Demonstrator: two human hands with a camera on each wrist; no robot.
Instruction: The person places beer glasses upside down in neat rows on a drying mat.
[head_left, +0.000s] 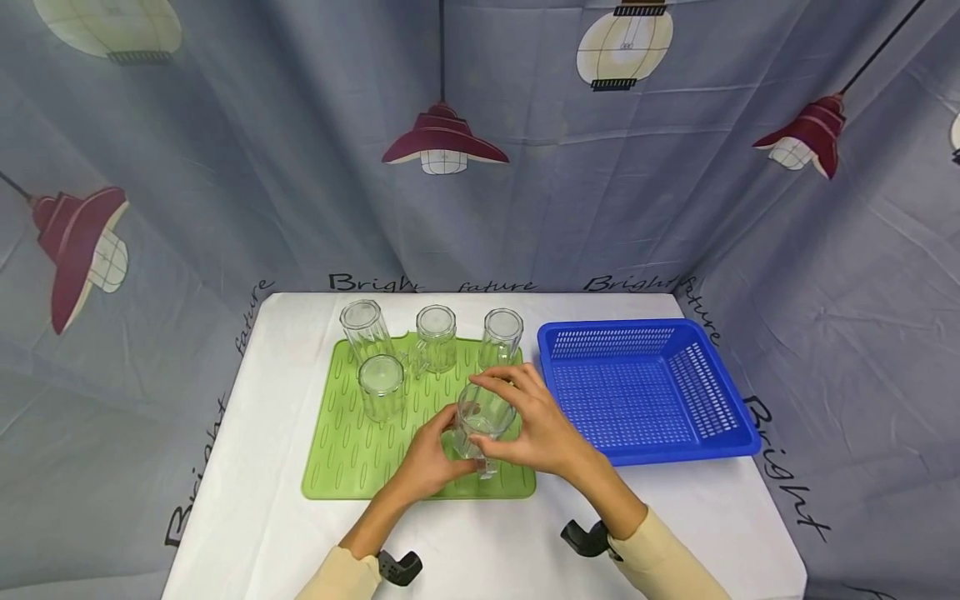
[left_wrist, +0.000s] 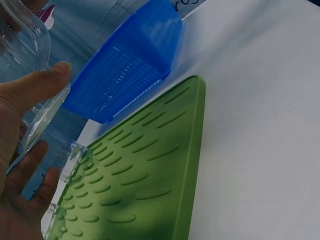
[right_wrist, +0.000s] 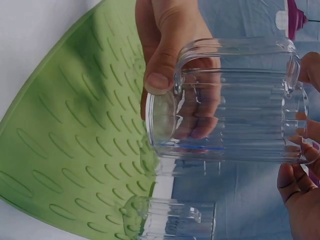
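Note:
Both hands hold one clear glass mug (right_wrist: pixel 240 110) above the right front part of a green drying mat (head_left: pixel 348 467). My left hand (head_left: pixel 431 462) grips the mug's lower end from the left, thumb near the rim edge and fingers round the far side. From the right, my right hand (head_left: pixel 536 425) spans the upper end between thumb and fingers. The mug's handle (right_wrist: pixel 235 47) faces toward me, free of the fingers in the right wrist view. Several like mugs stand on the mat behind and to the left, among them a front-left mug (head_left: pixel 382 387) and a back-right mug (head_left: pixel 501 333).
A blue plastic basket (head_left: pixel 727 383) with perforated walls sits on the right of the white table (head_left: pixel 247 467), beside the mat. Another mug (head_left: pixel 437 337) stands at the mat's back middle and one more mug (head_left: pixel 365 329) at its back left corner. Grey printed curtains (head_left: pixel 300 167) surround the table.

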